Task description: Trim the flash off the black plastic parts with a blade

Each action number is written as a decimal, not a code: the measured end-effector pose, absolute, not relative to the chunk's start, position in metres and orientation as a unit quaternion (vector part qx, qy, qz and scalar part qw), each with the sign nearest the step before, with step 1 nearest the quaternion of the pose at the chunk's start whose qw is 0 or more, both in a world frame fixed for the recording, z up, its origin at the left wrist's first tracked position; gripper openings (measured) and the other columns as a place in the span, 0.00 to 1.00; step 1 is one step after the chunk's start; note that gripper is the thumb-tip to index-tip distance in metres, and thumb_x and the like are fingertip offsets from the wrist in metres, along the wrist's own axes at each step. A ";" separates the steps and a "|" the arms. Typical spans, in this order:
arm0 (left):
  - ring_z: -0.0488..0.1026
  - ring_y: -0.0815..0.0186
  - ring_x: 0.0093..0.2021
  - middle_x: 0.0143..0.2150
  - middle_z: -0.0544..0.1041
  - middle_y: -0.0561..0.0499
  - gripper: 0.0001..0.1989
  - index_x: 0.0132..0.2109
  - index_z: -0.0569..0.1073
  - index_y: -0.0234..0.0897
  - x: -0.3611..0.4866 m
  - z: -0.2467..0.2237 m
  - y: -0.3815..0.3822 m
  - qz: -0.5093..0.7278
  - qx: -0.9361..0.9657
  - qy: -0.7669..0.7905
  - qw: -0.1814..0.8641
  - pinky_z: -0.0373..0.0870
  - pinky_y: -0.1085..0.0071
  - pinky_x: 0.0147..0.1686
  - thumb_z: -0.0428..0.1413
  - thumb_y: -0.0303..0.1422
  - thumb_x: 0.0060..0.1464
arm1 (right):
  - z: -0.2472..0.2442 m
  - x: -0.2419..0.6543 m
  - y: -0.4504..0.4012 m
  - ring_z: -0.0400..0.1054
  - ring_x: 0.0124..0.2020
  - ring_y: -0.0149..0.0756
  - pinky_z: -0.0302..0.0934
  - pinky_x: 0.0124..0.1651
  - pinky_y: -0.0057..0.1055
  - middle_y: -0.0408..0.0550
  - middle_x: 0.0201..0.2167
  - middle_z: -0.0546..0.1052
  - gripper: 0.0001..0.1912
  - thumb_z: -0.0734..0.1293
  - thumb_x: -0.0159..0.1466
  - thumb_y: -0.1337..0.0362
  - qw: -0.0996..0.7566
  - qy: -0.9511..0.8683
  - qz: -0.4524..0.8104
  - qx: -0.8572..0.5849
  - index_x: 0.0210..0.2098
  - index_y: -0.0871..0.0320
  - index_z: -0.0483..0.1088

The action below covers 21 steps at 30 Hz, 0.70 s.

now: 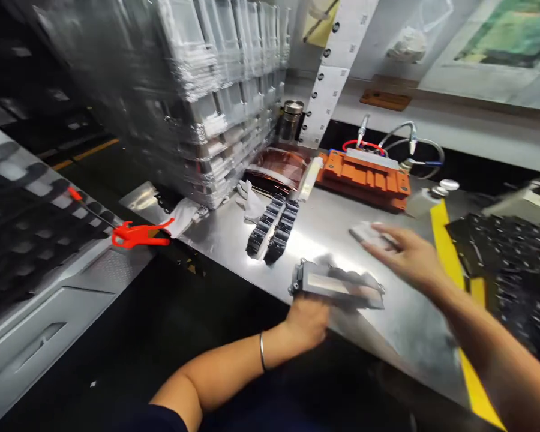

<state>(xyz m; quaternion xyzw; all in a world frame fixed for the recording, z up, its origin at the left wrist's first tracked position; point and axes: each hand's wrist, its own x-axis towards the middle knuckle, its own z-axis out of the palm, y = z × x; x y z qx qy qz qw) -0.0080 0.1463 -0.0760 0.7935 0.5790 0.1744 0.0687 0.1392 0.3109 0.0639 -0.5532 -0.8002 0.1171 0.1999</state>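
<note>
My left hand (308, 321), with a metal band at the wrist, is closed on the near edge of a grey rectangular housing (317, 282). Small lugs stick out at the housing's ends, and a pale strip runs along its face. The housing is held tilted over the near edge of the metal worktop. Farther right, my right hand (409, 255) is closed on a pale flat block (364, 233) just above the worktop; blur hides the block's exact kind. Two rows of black ribbed parts (274, 228) lie on the metal beyond the housing.
An orange fixture (364, 180) with hoses stands at the back. Stacked clear plastic trays (234, 114) rise at the left. A red air blow gun (139, 234) hangs by the worktop's left corner. Black parts (517, 282) are piled right of yellow tape (447, 240). A metal-capped bottle (438, 193) stands nearby.
</note>
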 end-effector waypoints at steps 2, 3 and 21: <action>0.70 0.51 0.52 0.53 0.73 0.38 0.26 0.59 0.64 0.30 -0.005 -0.076 0.147 0.162 0.789 0.589 0.067 0.67 0.59 0.49 0.54 0.29 0.53 | 0.038 0.135 0.244 0.73 0.36 0.41 0.65 0.40 0.37 0.50 0.44 0.75 0.24 0.69 0.54 0.50 0.131 -0.844 0.144 -0.500 0.50 0.46 0.73; 0.69 0.51 0.53 0.54 0.72 0.38 0.26 0.60 0.64 0.32 -0.004 -0.076 0.148 0.161 0.790 0.588 0.062 0.66 0.58 0.50 0.53 0.28 0.54 | 0.027 0.134 0.218 0.72 0.34 0.41 0.65 0.36 0.36 0.49 0.45 0.74 0.25 0.69 0.54 0.50 0.100 -0.850 0.132 -0.499 0.51 0.44 0.72; 0.69 0.46 0.53 0.52 0.72 0.31 0.31 0.61 0.63 0.24 0.000 -0.065 0.141 0.142 0.790 0.597 0.012 0.64 0.53 0.52 0.56 0.35 0.52 | -0.003 0.139 0.156 0.67 0.31 0.38 0.58 0.31 0.31 0.50 0.42 0.67 0.26 0.65 0.59 0.51 0.178 -0.639 0.017 -0.748 0.55 0.47 0.70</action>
